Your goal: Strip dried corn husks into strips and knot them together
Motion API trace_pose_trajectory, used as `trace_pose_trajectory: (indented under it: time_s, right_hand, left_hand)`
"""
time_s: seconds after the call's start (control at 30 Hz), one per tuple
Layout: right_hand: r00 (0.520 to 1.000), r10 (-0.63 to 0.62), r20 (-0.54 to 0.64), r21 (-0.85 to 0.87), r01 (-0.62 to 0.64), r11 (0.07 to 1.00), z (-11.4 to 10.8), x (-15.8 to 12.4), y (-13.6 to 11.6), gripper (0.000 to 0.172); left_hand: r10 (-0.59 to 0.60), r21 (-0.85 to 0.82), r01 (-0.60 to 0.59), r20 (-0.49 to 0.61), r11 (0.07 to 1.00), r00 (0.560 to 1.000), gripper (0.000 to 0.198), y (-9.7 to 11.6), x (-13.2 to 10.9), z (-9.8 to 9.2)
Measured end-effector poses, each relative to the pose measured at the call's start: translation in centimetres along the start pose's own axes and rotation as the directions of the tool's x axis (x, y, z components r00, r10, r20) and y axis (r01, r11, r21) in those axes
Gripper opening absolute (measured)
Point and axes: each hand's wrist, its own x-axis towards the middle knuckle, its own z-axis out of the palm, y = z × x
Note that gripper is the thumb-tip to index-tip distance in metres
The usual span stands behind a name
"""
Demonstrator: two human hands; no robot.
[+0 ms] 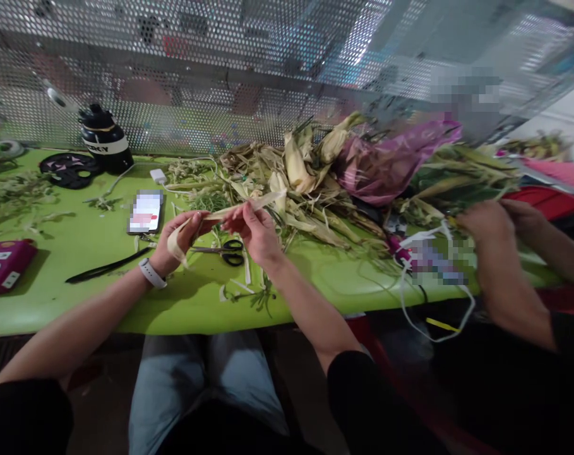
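Observation:
A long pale strip of corn husk (pixel 242 208) stretches between both my hands above the green table (pixel 78 240). My left hand (pixel 180 240), with a white watch on its wrist, is closed on the strip's left end, which curls down below the fingers. My right hand (pixel 253 230) pinches the strip near its middle. Black scissors (pixel 225 251) lie on the table just under my hands. A heap of dry husks and corn leaves (pixel 305 183) lies right behind my right hand.
A phone (pixel 146 213) and white charger (pixel 158 176) lie left of my hands, with a black strap (pixel 107 268), a magenta device (pixel 5 265) and a black bottle (pixel 104 139). A pink plastic bag (pixel 391 161) tops the heap. Another person's hands (pixel 492 221) work at right. A perforated metal screen (pixel 220 76) stands behind the table.

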Motion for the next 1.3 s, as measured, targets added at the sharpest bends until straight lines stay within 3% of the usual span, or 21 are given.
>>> trace_pose_trajectory:
  time_s: [0.1, 0.23, 0.3, 0.37, 0.43, 0.5, 0.57, 0.67, 0.8, 0.9, 0.97, 1.03, 1.13, 1.23, 1.3]
  right_hand:
    - [0.999, -0.011, 0.032, -0.045, 0.013, 0.999, -0.2, 0.0, 0.4, 0.052]
    - [0.999, -0.037, -0.035, -0.081, 0.034, 0.996, -1.0, 0.5, 0.6, 0.050]
    - [0.997, -0.021, -0.078, -0.097, 0.013, 0.995, -1.3, 0.8, 0.6, 0.051]
    - [0.995, -0.014, -0.098, -0.123, 0.002, 0.992, -1.5, 1.0, 0.6, 0.051]
    - [0.995, -0.033, -0.096, -0.138, 0.019, 0.990, -1.7, 1.1, 0.5, 0.050]
    - [0.995, -0.060, -0.079, -0.142, 0.048, 0.989, -1.7, 1.1, 0.4, 0.050]
    - [0.996, -0.074, -0.057, -0.140, 0.065, 0.988, -1.6, 1.0, 0.2, 0.051]
    - [0.997, -0.078, 0.000, -0.132, 0.078, 0.988, -1.1, 0.7, 0.0, 0.053]
    - [0.982, -0.114, 0.150, -0.109, 0.131, 0.985, -0.4, 0.1, -0.2, 0.052]
    - [0.956, -0.142, 0.257, -0.107, 0.174, 0.979, -0.3, -0.3, -0.4, 0.050]
    - [0.945, -0.139, 0.295, -0.147, 0.188, 0.971, -0.5, -0.4, -0.7, 0.049]
    - [0.944, -0.142, 0.299, -0.174, 0.200, 0.964, -0.9, -0.4, -0.9, 0.048]
    - [0.939, -0.169, 0.301, -0.161, 0.225, 0.961, -1.4, -0.3, -0.9, 0.045]
    - [0.934, -0.173, 0.314, -0.146, 0.227, 0.963, -1.5, -0.2, -0.7, 0.043]
    - [0.934, -0.173, 0.312, -0.135, 0.224, 0.965, -1.5, -0.1, -0.5, 0.043]
  left_hand:
    - [0.100, 0.199, -0.100, 0.008, 0.975, 0.995, 0.028, 0.1, -0.1, 0.2]
    - [0.315, 0.509, -0.286, 0.032, 0.812, 0.949, 0.024, 0.6, -0.4, -0.2]
    - [0.253, 0.565, -0.318, 0.193, 0.762, 0.948, 0.025, 1.2, -0.5, -0.5]
    - [0.116, 0.525, -0.320, 0.385, 0.789, 0.916, 0.024, 1.6, -0.6, -0.7]
    - [-0.031, 0.426, -0.179, 0.441, 0.887, 0.897, 0.023, 1.8, -0.6, -0.6]
    - [-0.183, 0.265, 0.083, 0.381, 0.961, 0.906, 0.021, 1.7, -0.5, -0.3]
    - [-0.325, 0.096, 0.311, 0.285, 0.946, 0.902, 0.021, 1.3, -0.3, 0.1]
    - [-0.426, 0.072, 0.420, 0.208, 0.905, 0.881, 0.033, 1.1, -0.3, 0.5]
    - [-0.434, 0.336, 0.337, 0.275, 0.879, 0.858, 0.036, 1.5, -0.9, 1.1]
    - [-0.440, 0.436, 0.271, 0.350, 0.858, 0.827, 0.036, 1.8, -1.3, 1.2]
    - [-0.351, 0.490, 0.155, 0.338, 0.858, 0.873, 0.034, 1.9, -1.2, 1.1]
    - [-0.174, 0.584, -0.023, 0.280, 0.812, 0.944, 0.037, 1.9, -1.1, 0.9]
    - [0.042, 0.696, -0.216, 0.258, 0.685, 0.965, 0.039, 1.9, -0.9, 0.6]
    - [0.048, 0.695, -0.234, 0.276, 0.680, 0.960, 0.031, 2.1, -1.0, 0.6]
    - [-0.034, 0.642, -0.148, 0.262, 0.752, 0.964, 0.033, 2.3, -1.1, 0.7]
